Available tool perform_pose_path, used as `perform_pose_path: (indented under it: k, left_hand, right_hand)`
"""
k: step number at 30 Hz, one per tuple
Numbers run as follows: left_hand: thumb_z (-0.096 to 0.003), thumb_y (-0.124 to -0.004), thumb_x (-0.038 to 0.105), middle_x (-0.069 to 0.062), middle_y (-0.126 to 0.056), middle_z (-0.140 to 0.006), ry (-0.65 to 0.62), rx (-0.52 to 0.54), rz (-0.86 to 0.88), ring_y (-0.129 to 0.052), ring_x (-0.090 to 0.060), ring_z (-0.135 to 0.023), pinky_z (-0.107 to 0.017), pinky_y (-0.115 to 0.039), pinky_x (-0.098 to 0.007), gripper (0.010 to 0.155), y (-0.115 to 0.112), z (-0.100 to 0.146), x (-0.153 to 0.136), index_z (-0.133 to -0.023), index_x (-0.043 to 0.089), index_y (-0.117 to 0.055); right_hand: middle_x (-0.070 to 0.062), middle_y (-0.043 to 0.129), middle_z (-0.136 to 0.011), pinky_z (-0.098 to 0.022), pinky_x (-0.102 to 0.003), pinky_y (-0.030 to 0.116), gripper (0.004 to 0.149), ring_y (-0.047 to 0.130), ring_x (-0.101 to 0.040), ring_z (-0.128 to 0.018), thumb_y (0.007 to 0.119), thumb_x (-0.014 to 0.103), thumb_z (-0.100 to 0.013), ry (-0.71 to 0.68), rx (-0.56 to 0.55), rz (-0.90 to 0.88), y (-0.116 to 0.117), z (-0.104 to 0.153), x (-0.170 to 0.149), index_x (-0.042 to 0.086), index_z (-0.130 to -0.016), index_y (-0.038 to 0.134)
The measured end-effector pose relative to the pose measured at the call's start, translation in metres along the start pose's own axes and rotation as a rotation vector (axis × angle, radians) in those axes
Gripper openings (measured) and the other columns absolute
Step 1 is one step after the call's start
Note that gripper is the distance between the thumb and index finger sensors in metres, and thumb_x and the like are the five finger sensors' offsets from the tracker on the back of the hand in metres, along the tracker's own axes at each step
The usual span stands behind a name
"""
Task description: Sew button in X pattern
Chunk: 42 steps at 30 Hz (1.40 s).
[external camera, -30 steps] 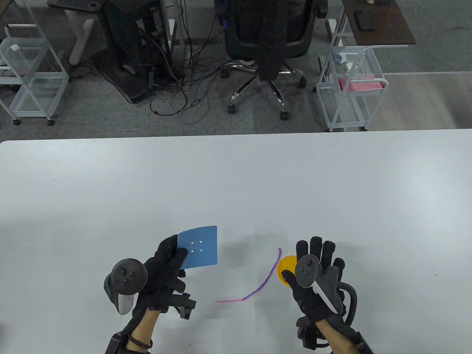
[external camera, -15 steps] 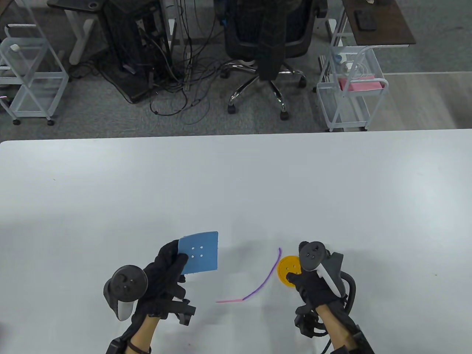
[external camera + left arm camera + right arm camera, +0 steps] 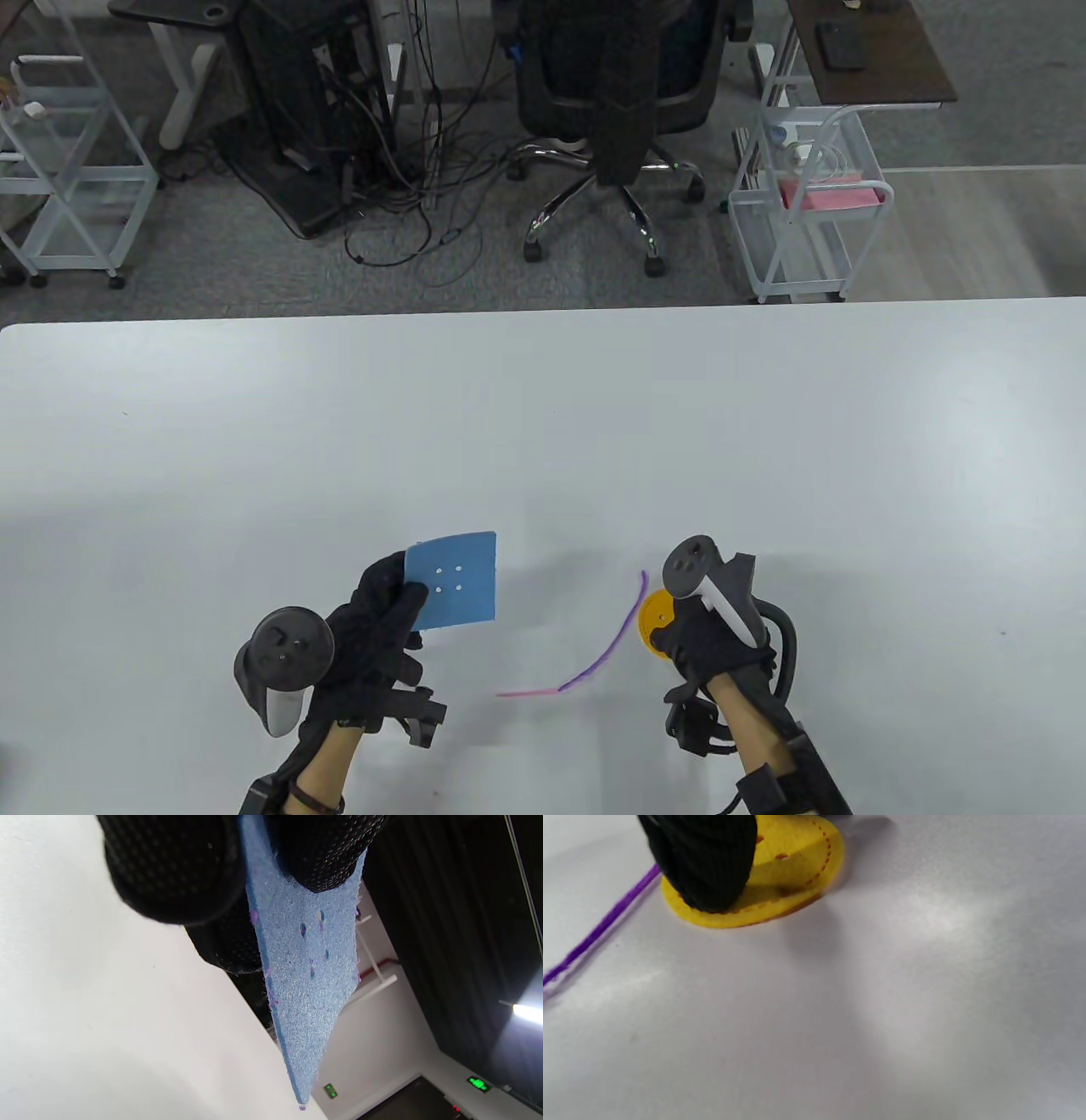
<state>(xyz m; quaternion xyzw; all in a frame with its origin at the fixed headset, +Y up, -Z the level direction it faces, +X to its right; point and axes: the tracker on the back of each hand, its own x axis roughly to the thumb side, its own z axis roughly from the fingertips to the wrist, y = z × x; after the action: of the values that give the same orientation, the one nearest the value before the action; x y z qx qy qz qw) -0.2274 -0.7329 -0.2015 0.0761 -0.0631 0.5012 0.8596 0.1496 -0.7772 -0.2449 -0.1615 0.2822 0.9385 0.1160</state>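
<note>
My left hand [image 3: 373,624] pinches the blue felt square [image 3: 451,581] above the tabletop [image 3: 543,424], while at its 3 o'clock my right hand [image 3: 708,637] pinches the yellow felt button [image 3: 654,613] beside the purple thread [image 3: 607,649].

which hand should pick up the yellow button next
Right. The right hand already has a finger on the yellow button, while the left hand is occupied pinching the blue felt square.

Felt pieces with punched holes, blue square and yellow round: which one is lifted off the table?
The blue square felt piece, pinched by the left hand and held up. The yellow round felt button lies flat on the white table under the right hand.
</note>
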Motion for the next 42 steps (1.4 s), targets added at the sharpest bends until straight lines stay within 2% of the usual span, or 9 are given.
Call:
perform_pose_path:
  k: [5,11,19,25,31,34,42]
  left_hand:
    - [-0.0554,-0.076,0.021,-0.018,-0.092,-0.079,-0.002,-0.002,-0.005,-0.110,-0.026,-0.046,-0.024,-0.096,-0.025,0.041,0.000,0.000,-0.001,-0.094,0.008,-0.069]
    - [-0.0554,-0.076,0.021,-0.018,-0.093,-0.079,0.003,-0.004,-0.011,-0.110,-0.027,-0.046,-0.024,-0.096,-0.026,0.041,0.000,0.000,-0.001,-0.094,0.009,-0.069]
    - [-0.0554,-0.076,0.021,-0.018,-0.092,-0.079,0.004,-0.003,-0.012,-0.110,-0.027,-0.046,-0.024,-0.095,-0.026,0.041,0.000,0.000,-0.002,-0.094,0.008,-0.069]
    - [-0.0553,-0.076,0.021,-0.018,-0.093,-0.079,0.001,-0.004,-0.007,-0.110,-0.027,-0.046,-0.024,-0.096,-0.026,0.041,0.000,0.000,-0.002,-0.094,0.008,-0.069]
    - [-0.0553,-0.076,0.021,-0.018,-0.092,-0.079,-0.003,-0.005,-0.005,-0.110,-0.027,-0.046,-0.024,-0.096,-0.026,0.041,-0.001,0.000,-0.002,-0.094,0.009,-0.069]
    - [-0.0555,-0.076,0.021,-0.018,-0.092,-0.079,-0.008,0.003,0.001,-0.110,-0.027,-0.046,-0.024,-0.095,-0.026,0.041,0.001,0.001,-0.001,-0.094,0.009,-0.069]
    - [-0.0555,-0.076,0.021,-0.018,-0.092,-0.079,-0.022,0.011,0.015,-0.110,-0.026,-0.046,-0.024,-0.096,-0.025,0.041,0.003,0.002,0.003,-0.094,0.009,-0.069]
  right_hand:
    - [-0.005,0.028,-0.112,-0.080,-0.049,0.025,0.085,0.030,-0.031,-0.101,0.085,0.037,-0.047,0.026,0.010,0.036,-0.003,-0.003,0.008,0.029,-0.110,0.028]
    - [-0.007,0.039,-0.108,-0.078,-0.052,0.033,0.080,0.042,-0.031,-0.097,0.086,0.038,-0.046,0.049,-0.032,0.031,-0.004,-0.003,0.008,0.027,-0.108,0.037]
    - [-0.006,0.055,-0.102,-0.075,-0.052,0.044,0.061,0.057,-0.030,-0.091,0.084,0.035,-0.047,0.089,-0.154,-0.002,-0.004,-0.001,0.005,0.027,-0.100,0.054]
    - [-0.006,0.063,-0.100,-0.070,-0.050,0.057,0.055,0.069,-0.029,-0.086,0.085,0.035,-0.046,0.114,-0.258,0.012,-0.002,0.006,0.003,0.027,-0.095,0.060]
    - [-0.004,0.074,-0.093,-0.064,-0.047,0.065,0.049,0.078,-0.026,-0.078,0.084,0.032,-0.048,0.131,-0.304,0.032,-0.002,0.008,0.003,0.028,-0.093,0.065]
    - [-0.003,0.080,-0.087,-0.060,-0.046,0.068,0.045,0.082,-0.026,-0.072,0.083,0.030,-0.049,0.120,-0.297,-0.022,-0.004,0.009,-0.003,0.027,-0.091,0.069]
    - [-0.007,0.087,-0.084,-0.056,-0.047,0.072,0.041,0.088,-0.029,-0.068,0.081,0.026,-0.050,0.117,-0.327,-0.188,-0.023,0.022,-0.026,0.022,-0.091,0.076]
